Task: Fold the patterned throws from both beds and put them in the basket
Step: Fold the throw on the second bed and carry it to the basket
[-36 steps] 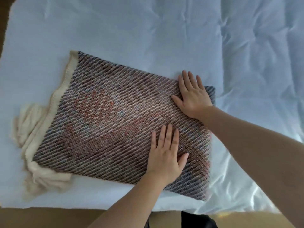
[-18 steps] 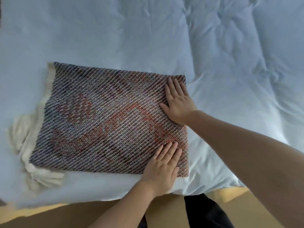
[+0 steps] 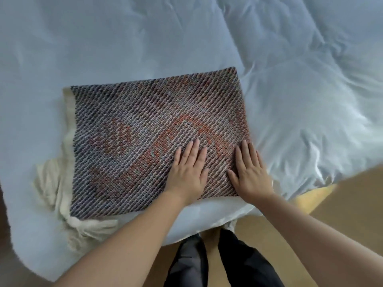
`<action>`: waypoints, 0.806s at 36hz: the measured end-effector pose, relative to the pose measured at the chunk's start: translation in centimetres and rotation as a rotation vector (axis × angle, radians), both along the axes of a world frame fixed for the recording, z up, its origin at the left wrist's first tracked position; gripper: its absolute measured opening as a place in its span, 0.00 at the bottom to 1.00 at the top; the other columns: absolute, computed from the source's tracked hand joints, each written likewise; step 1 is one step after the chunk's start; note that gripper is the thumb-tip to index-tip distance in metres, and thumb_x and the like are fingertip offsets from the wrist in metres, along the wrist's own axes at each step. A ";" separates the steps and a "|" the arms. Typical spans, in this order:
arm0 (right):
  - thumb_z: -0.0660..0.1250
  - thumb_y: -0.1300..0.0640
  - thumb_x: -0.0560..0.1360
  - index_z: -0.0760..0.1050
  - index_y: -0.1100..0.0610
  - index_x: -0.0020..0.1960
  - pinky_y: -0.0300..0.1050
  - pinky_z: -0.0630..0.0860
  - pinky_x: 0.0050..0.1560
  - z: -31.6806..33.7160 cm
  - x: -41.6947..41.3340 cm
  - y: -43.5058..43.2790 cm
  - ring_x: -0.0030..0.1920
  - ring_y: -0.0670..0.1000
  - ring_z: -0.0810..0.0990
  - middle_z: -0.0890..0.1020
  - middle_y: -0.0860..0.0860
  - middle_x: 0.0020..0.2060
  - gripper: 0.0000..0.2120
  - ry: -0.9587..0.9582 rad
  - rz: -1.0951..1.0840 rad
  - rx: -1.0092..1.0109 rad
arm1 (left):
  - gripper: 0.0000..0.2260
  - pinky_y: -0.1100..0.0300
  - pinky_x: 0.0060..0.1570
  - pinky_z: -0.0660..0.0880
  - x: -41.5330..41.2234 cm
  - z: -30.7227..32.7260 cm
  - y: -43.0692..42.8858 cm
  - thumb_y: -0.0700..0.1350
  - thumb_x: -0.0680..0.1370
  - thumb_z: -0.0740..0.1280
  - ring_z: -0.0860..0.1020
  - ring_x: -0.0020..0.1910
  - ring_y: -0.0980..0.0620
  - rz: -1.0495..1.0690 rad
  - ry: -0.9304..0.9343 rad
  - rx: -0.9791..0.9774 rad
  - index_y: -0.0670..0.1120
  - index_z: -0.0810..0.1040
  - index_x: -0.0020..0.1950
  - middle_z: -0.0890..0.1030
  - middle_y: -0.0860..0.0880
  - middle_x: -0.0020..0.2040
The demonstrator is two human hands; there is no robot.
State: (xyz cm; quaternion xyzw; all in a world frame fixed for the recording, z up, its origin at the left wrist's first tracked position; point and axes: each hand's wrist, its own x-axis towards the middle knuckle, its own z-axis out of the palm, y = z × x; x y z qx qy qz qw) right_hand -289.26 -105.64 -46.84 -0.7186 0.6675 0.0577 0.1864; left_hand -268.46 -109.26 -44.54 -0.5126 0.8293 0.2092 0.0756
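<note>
Left hand (image 3: pixel 187 172) lay flat on the lower right part of the patterned throw (image 3: pixel 145 141), fingers straight and holding nothing. Right hand (image 3: pixel 250 172) lay flat just beside it at the throw's right edge, also holding nothing. The throw sat folded to a rectangle at centre frame, near the lower edge of the bed.

Risks (judgement):
- Cream fringe (image 3: pixel 53 183) bunched out loose at the throw's left side. It could trail or snag when lifted.
- Layers were only pressed, not gripped. A one-sided lift could let the fold slide open.
- The duvet looked soft, so pressing may not set a crisp crease.

Surface and room: dark trousers (image 3: pixel 190 262) and tan floor (image 3: pixel 352 204) showed at bottom and lower right. The white duvet (image 3: pixel 145 38) ran rumpled to the top of the frame, with more creases at upper right. No basket was in view.
</note>
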 end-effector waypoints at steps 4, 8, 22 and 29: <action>0.42 0.39 0.80 0.51 0.61 0.77 0.52 0.47 0.76 0.4 -0.8 0.5 0.77 0.54 0.45 0.49 0.56 0.77 0.34 -0.159 -0.042 -0.009 | 0.29 0.47 0.73 0.33 -3.3 -0.6 -2.2 0.57 0.79 0.41 0.38 0.77 0.48 -0.008 -0.022 -0.032 0.46 0.41 0.77 0.40 0.45 0.78; 0.54 0.51 0.82 0.51 0.57 0.78 0.39 0.58 0.68 2.8 -1.9 -4.8 0.73 0.54 0.63 0.60 0.54 0.76 0.27 -0.464 -0.312 -0.039 | 0.29 0.44 0.74 0.36 -6.3 -1.5 -2.0 0.57 0.80 0.44 0.39 0.77 0.46 -0.047 -0.008 -0.054 0.44 0.43 0.78 0.42 0.43 0.78; 0.70 0.60 0.72 0.75 0.61 0.58 0.54 0.81 0.51 8.7 -1.5 -23.5 0.49 0.55 0.83 0.82 0.59 0.53 0.15 -0.805 -0.603 0.309 | 0.26 0.42 0.69 0.60 -9.8 1.6 -0.5 0.50 0.78 0.56 0.63 0.71 0.41 -0.095 0.160 -0.096 0.49 0.58 0.76 0.55 0.41 0.77; 0.66 0.65 0.72 0.72 0.63 0.53 0.57 0.83 0.40 14.1 3.2 -24.5 0.42 0.60 0.84 0.80 0.61 0.47 0.10 -0.693 -0.381 0.315 | 0.19 0.50 0.46 0.72 -10.8 5.1 -1.7 0.50 0.80 0.54 0.78 0.48 0.42 -0.125 0.228 -0.077 0.47 0.71 0.68 0.68 0.45 0.72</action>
